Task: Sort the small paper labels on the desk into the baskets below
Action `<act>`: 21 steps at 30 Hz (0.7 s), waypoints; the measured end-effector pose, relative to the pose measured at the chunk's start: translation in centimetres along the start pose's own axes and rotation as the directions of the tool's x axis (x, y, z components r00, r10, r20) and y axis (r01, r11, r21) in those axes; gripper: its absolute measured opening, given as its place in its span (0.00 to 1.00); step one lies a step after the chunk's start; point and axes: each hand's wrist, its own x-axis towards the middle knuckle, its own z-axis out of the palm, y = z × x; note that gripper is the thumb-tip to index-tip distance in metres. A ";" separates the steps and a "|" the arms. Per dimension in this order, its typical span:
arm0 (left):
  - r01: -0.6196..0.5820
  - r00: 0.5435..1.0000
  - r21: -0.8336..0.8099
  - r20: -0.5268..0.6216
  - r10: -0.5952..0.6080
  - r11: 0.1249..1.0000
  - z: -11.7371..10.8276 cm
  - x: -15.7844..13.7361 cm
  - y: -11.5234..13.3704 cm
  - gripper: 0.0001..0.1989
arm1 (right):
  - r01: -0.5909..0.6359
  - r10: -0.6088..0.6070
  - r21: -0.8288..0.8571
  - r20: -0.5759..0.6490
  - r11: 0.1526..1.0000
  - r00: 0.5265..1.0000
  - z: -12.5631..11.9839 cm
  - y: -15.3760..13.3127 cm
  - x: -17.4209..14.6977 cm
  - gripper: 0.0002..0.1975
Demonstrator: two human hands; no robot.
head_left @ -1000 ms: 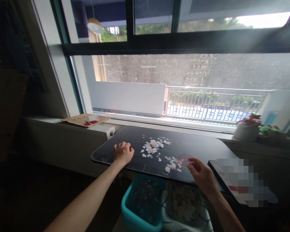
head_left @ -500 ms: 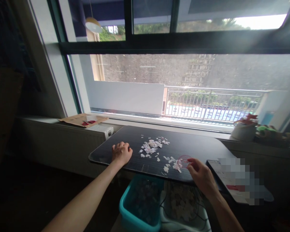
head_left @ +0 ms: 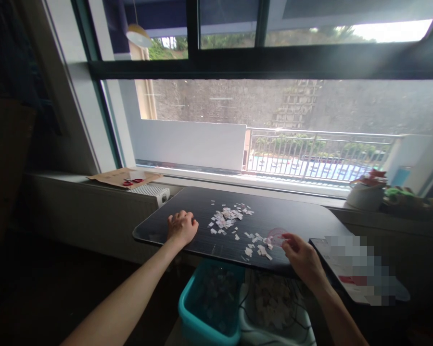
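Note:
On the dark table [head_left: 296, 214], my right hand [head_left: 303, 257] pinches the edge of a thin, see-through pink round plastic piece [head_left: 275, 236]. That piece hovers at or just over the right end of a small group of white paper scraps [head_left: 261, 250]; whether it touches them I cannot tell. A larger heap of paper scraps [head_left: 226, 218] lies farther back, between my hands. My left hand [head_left: 182, 227] rests near the table's left front edge, fingers curled in, with nothing visible in it and its palm hidden.
Below the front edge stand a turquoise tub [head_left: 185, 307] and a pale tub [head_left: 247, 331], both holding scraps. A partly blurred flat folder [head_left: 332, 262] lies right of my right hand. Red-handled scissors [head_left: 133, 182] lie on brown paper [head_left: 108, 178] by the window; a white pot [head_left: 364, 196] stands right.
My right hand has shifted slightly right and up with the pink round piece, uncovering more of the scraps by it. The left hand stays put.

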 end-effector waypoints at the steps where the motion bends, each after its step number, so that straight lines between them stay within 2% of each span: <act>1: 0.001 1.000 0.001 -0.002 -0.001 1.000 0.0 0.0 0.0 0.12 | -0.010 0.009 -0.033 -0.026 0.999 1.000 -0.2 0.1 0.0 0.16; 5: 0.009 1.000 0.015 -0.003 -0.009 1.000 0.1 0.0 0.0 0.11 | -0.031 0.029 -0.073 -0.034 0.997 0.999 -0.7 0.0 0.0 0.16; 10: 0.004 1.000 0.018 0.006 -0.004 1.000 0.0 -0.1 0.0 0.12 | -0.038 0.039 -0.005 0.029 0.999 0.999 -0.5 -0.1 0.0 0.16; 14: 0.002 1.000 0.017 0.001 -0.002 1.000 0.0 0.0 0.0 0.12 | -0.044 0.043 -0.047 -0.021 0.998 0.999 -0.7 0.1 0.1 0.16; 19: 0.007 1.000 0.011 -0.006 -0.007 1.000 0.1 0.1 0.0 0.11 | -0.023 0.022 0.009 0.068 1.000 0.997 -0.5 0.0 0.2 0.17; 21: 0.005 1.000 0.012 -0.004 -0.005 1.000 0.1 0.1 -0.1 0.11 | -0.030 0.031 -0.016 0.054 0.999 0.998 -0.4 -0.2 0.3 0.17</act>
